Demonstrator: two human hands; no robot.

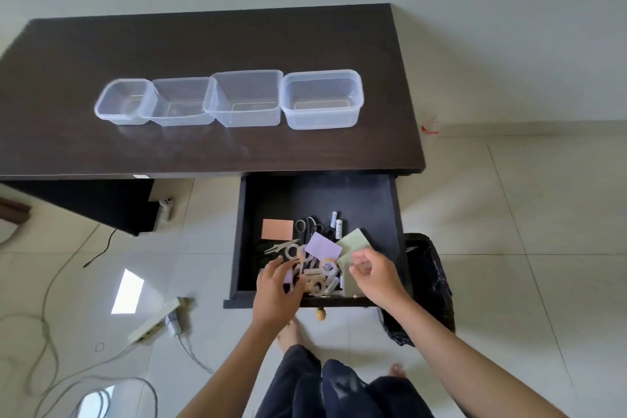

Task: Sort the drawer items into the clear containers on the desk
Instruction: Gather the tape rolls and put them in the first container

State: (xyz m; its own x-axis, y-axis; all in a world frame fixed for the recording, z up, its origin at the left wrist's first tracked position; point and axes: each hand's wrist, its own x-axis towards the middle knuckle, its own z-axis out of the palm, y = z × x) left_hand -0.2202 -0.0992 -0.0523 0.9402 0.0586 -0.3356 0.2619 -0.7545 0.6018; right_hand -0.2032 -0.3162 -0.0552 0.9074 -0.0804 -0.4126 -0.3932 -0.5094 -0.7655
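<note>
— Left hand (276, 292) reaching into the front of the open drawer (397, 231), fingers loosely spread over the heap of tape rolls (327, 268), holding nothing plainly. Right hand (371, 273) hovering at the drawer's right front corner, fingertips curling toward the pale green pad (354, 241).

— Gripping that pad already?

— Cannot tell; blurred there, thumb and fingers drawn close together, possibly pinching its near edge.

— Which step, then?

— Probably the very first pick. Four clear containers (230, 98) standing in a row on the dark surface (68, 54), side by side, all looking empty. Everything else lying in the drawer: orange pad (277, 229) at the left, scissors (304, 227) behind the heap, purple pad (323, 246) on top, two small white-capped tubes (336, 222) farther back.

— Needed next?

— Closing on one kind of item, likely a pad or a tape roll, lifting clear of the tangle without dragging neighbours along, then carrying up and forward over the surface edge to one container. Choosing a container per kind now, since none taken yet.
</note>
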